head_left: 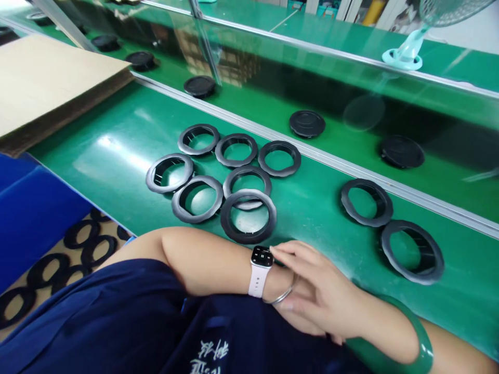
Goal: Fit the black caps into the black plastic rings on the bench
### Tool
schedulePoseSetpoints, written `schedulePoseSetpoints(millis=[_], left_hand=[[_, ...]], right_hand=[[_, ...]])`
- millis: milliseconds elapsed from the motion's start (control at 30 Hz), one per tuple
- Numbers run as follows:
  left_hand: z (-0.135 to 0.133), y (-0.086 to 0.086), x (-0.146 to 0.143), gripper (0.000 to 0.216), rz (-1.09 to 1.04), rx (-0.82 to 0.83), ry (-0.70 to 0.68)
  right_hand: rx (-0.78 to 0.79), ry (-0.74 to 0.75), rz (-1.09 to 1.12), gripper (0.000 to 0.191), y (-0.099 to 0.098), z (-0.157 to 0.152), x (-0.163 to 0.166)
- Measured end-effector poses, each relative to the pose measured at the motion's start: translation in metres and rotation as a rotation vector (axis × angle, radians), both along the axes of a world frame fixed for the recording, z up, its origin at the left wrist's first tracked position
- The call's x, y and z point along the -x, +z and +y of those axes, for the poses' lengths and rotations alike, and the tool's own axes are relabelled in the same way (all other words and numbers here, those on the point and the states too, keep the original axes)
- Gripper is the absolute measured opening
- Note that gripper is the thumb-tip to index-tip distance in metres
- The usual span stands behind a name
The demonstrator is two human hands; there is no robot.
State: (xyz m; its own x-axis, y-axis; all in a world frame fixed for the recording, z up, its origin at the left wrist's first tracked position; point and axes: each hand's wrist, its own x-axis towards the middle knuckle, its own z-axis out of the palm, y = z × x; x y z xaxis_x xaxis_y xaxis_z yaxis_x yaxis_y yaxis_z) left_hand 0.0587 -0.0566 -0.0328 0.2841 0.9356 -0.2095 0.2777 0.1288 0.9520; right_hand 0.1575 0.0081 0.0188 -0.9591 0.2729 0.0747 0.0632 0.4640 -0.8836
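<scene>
- The right grip (325, 280) is reaching across to the left wrist, released, thumb and fingers parted, with one fingertip seeming to be touching the edge of the smartwatch (262, 256)
- The left grip (306, 324) is lying mostly hidden under it, showing too little to tell whether it is clenched
- The smartwatch is sitting on the left wrist with its screen lit, its pale band (255, 281) wrapping round
- Its case is looking light and stiff, the glass probably slippery and open to scratching, the band likely soft and bending; the two side edges of the case are offering the surest hold
- A silver bracelet (286, 296) is circling the wrist just beside the band, possibly knocking against the case if shifted
- On the green tabletop (312, 213), seven black rings (226, 218) are clustering beyond the left forearm, two of them overlapping, while a pair of rings (438, 254) is lying to the right; all are appearing light, rigid and smooth, their opposite rims offering a hold
- Past the metal rail (331, 166), dark discs (307, 123) are lying in a row
</scene>
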Motion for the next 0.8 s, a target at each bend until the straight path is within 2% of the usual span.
schedulePoseSetpoints(millis=[33, 100, 133, 167, 233, 333, 500, 633, 800], left_hand=[[0.005, 0.003, 0.001, 0.024, -0.187, 0.000, -0.234], [0.011, 0.008, 0.002, 0.042, -0.571, 0.073, -0.640], [0.013, 0.010, 0.002, 0.051, -0.686, 0.138, -0.753], [0.014, 0.011, 0.003, 0.059, -0.736, 0.204, -0.804], [0.013, 0.015, 0.005, 0.066, -0.650, 0.277, -0.790], [0.013, 0.023, 0.012, 0.068, -0.449, 0.250, -0.804], [0.017, 0.038, 0.019, 0.054, -0.208, -0.012, -0.905], [0.018, 0.038, 0.016, 0.054, -0.179, -0.117, -0.938], [0.017, 0.033, 0.014, 0.058, -0.213, -0.109, -0.928]], right_hand=[[0.121, -0.070, 0.033, 0.057, -0.004, 0.004, 0.001], [0.358, -0.196, 0.093, 0.042, -0.011, 0.012, 0.003], [0.459, -0.236, 0.123, 0.036, -0.014, 0.014, 0.005], [0.539, -0.248, 0.154, 0.030, -0.016, 0.016, 0.006], [0.627, -0.216, 0.208, 0.024, -0.019, 0.015, 0.008], [0.644, -0.138, 0.241, 0.022, -0.019, 0.012, 0.009], [0.615, -0.076, 0.209, 0.023, -0.018, 0.012, 0.008], [0.615, -0.027, 0.205, 0.026, -0.016, 0.014, 0.008], [0.592, 0.037, 0.218, 0.028, -0.012, 0.014, 0.010]])
